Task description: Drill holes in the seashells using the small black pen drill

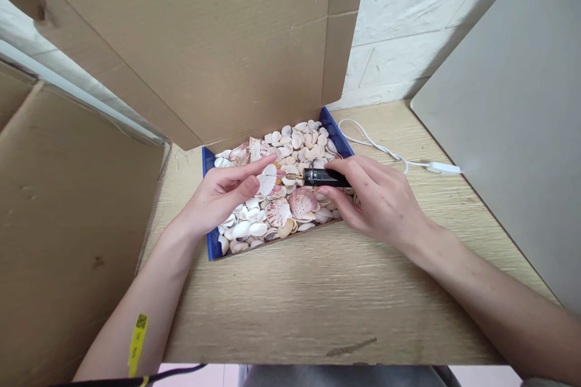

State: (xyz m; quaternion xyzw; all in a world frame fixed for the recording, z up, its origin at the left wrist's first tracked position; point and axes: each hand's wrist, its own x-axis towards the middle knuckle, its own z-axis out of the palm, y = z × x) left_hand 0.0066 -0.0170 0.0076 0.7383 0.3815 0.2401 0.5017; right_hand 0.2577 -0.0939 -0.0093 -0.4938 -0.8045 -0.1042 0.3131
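Note:
Between the thumb and fingers of my left hand (231, 190) is a small white shell (267, 180), held over the blue tray (336, 131) full of shells. My right hand (376, 196) grips a black pen-like rotary tool (325, 178), its brass-coloured tip pointing left at the white shell. The tip is at or very near the shell's right side; whether they touch I cannot tell. Below the tool lie a large pinkish shell (302, 203) and a red-streaked scallop shell (278, 212) among several white and cream ones.
Behind the tray stands a large cardboard panel (204, 42), with more cardboard (68, 217) at the left. A white cable with an inline switch (443, 168) lies on the wooden table (281, 302). A grey-white panel (512, 91) leans at the right.

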